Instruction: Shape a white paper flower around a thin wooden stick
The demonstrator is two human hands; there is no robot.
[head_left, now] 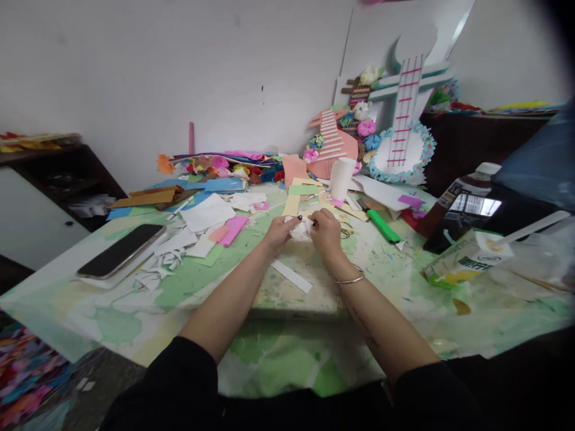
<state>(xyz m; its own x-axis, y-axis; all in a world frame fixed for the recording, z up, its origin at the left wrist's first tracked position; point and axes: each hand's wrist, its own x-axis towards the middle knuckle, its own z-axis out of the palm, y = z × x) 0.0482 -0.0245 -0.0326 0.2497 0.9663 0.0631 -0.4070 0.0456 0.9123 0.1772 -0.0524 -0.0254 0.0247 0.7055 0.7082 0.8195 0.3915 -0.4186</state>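
Between my two hands is a crumpled piece of white paper (300, 230), held above the near middle of the table. My left hand (281, 232) is closed on its left side, thumb on top. Fingers bent, my right hand (326, 232) grips the right side of the same paper. A white paper strip (291, 276) lies flat on the table just below the hands. Scissors (345, 230) with gold-coloured handles rest right beside my right hand, partly hidden by it. Behind the hands stands a white paper roll (342, 178).
A phone (121, 250) and paper scraps (164, 263) lie to the left. On the right are a green box cutter (381, 224), a drink carton (469, 257) and a dark bottle (458, 197). Paper instrument models (406, 114) lean against the wall. The table's front edge (296, 312) is close.
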